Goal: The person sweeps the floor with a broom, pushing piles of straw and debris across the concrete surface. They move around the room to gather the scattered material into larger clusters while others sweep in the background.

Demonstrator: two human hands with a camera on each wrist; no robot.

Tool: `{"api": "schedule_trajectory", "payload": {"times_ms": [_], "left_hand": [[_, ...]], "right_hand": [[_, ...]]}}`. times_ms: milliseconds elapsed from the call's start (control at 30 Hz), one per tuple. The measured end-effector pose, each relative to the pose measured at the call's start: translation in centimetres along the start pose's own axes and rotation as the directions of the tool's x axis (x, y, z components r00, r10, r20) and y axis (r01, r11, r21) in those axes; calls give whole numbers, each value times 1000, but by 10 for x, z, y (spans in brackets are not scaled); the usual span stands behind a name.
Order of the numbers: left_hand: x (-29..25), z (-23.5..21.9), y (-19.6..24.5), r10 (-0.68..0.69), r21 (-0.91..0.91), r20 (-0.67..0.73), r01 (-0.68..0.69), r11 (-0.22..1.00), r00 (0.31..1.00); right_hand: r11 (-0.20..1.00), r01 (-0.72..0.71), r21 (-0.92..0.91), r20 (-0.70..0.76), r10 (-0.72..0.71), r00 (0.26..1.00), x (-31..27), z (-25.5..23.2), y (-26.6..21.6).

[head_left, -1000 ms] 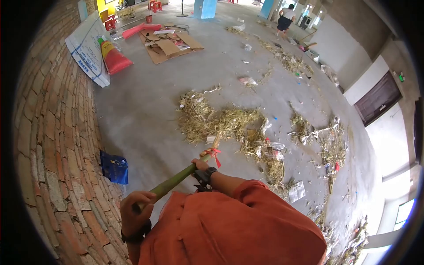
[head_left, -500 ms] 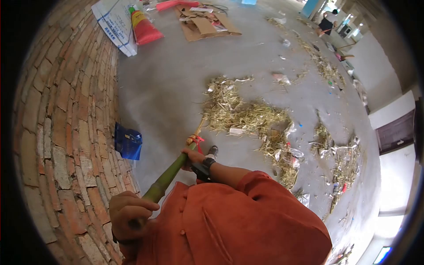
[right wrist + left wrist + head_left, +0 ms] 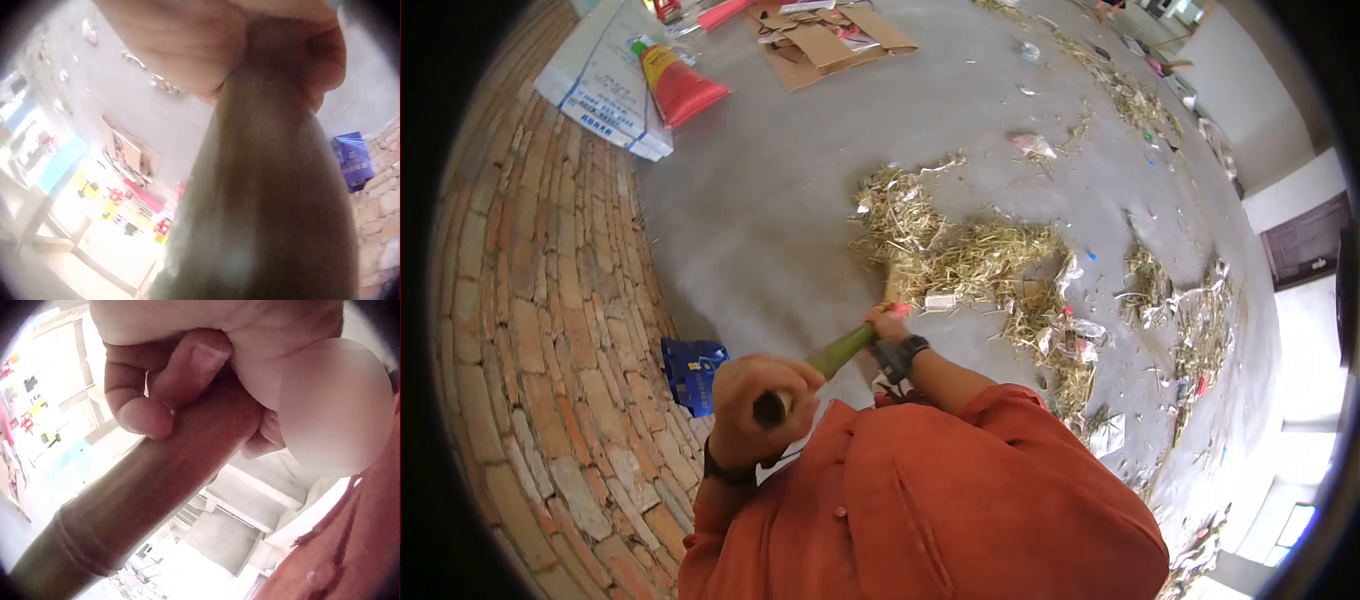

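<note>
On a bare concrete floor (image 3: 770, 220) beside a brick wall (image 3: 530, 330), a person in an orange shirt (image 3: 940, 500) holds a green bamboo pole (image 3: 840, 352) in both hands. Compared with a second ago, the left hand (image 3: 755, 405) has come up and inward, closer to the chest; then it sat low at the pole's butt end near the wall. Its fingers are curled tight round the pole's end, as the left wrist view confirms with thumb and fingers (image 3: 178, 375) wrapped on the stalk (image 3: 144, 500). Right hand (image 3: 887, 323) grips further down the pole, fist closed round it, close to the red tie (image 3: 900, 310); the right wrist view shows the same closed grip (image 3: 275, 56) on the stalk. The pole now runs shorter in the head view and its far end lies at the near edge of the straw pile (image 3: 960, 255), which has shifted toward the middle of the view. Blue bag (image 3: 692, 372) lies against the foot of the wall, just left of the left hand; its contents cannot be made out. Further right, scattered litter and straw (image 3: 1160, 290) lie along the floor. Far back left, flattened cardboard (image 3: 825, 45), a red cone (image 3: 675, 85) and a printed white sack (image 3: 605, 85).
</note>
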State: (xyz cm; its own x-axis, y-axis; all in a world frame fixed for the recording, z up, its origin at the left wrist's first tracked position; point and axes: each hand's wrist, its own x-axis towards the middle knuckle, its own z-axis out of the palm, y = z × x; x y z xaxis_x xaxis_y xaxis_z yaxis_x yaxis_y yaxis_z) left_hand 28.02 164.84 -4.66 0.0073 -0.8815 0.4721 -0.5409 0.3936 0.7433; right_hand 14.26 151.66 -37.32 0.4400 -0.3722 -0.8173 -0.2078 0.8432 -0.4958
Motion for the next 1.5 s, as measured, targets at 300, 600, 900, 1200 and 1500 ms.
{"api": "schedule_trajectory", "payload": {"times_ms": [300, 600, 900, 1200, 1500], "left_hand": [[10, 26, -98, -504, -374, 80, 495, 785, 860], [49, -11, -78, -337, -312, 28, 329, 891, 941], [98, -64, -65, 118, -149, 121, -100, 984, 986], [62, -17, -131, 20, -340, 327, 98, 935, 945], [63, -44, -127, -359, -453, 203, 413, 790, 911]], "right_hand": [[983, 158, -95, -582, -184, 792, 47, -105, -23], [835, 223, 503, -232, -119, 966, 25, -66, -44], [716, -166, 678, 116, 118, 986, -12, 37, -72], [983, 185, 5, -649, -137, 748, 135, -94, 39], [901, 306, 307, -483, -129, 866, 56, -50, -32]]}}
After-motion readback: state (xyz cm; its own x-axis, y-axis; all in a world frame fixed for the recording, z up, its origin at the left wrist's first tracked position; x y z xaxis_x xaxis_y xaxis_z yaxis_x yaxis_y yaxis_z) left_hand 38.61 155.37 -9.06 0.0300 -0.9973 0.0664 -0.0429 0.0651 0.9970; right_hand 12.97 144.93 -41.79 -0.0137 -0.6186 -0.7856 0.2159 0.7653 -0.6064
